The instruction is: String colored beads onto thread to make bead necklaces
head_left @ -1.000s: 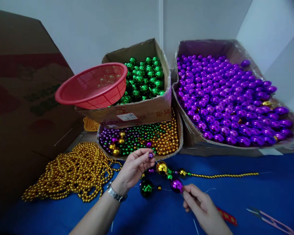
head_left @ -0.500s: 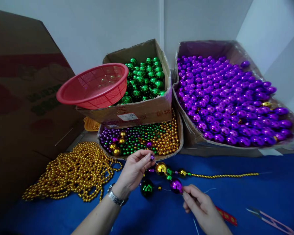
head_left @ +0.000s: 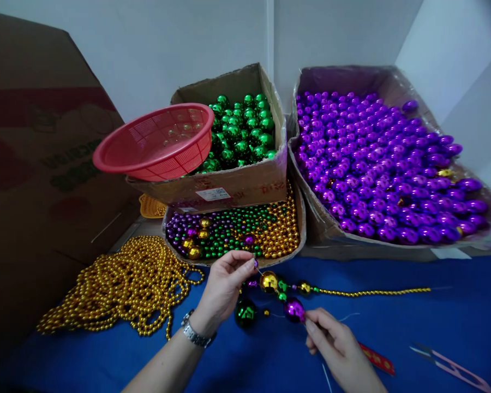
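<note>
My left hand (head_left: pixel 225 286), wearing a metal watch, pinches a small purple bead (head_left: pixel 256 263) between thumb and finger. A thread leads from it to a large gold bead (head_left: pixel 269 281), green beads (head_left: pixel 282 297) and a large purple bead (head_left: pixel 294 310). My right hand (head_left: pixel 331 338) is closed at the lower right side of that large purple bead; its fingertips partly hide what they grip. A large dark green bead (head_left: pixel 245 314) and a small gold bead (head_left: pixel 266 313) lie just left of it on the blue cloth. A strand of small gold beads (head_left: pixel 376 293) stretches rightward.
Behind stand boxes of green balls (head_left: pixel 241 131), purple balls (head_left: pixel 376 169) and mixed small beads (head_left: pixel 229 229). A red basket (head_left: pixel 155 142) rests on the green balls' box. Gold bead strings (head_left: pixel 123 289) pile at left; thread snips (head_left: pixel 454 365) lie at right, near a red strip (head_left: pixel 377 359).
Little differs: the left hand and its small purple bead have shifted very slightly right, and the view has moved a touch. Both hands keep the same grip.
</note>
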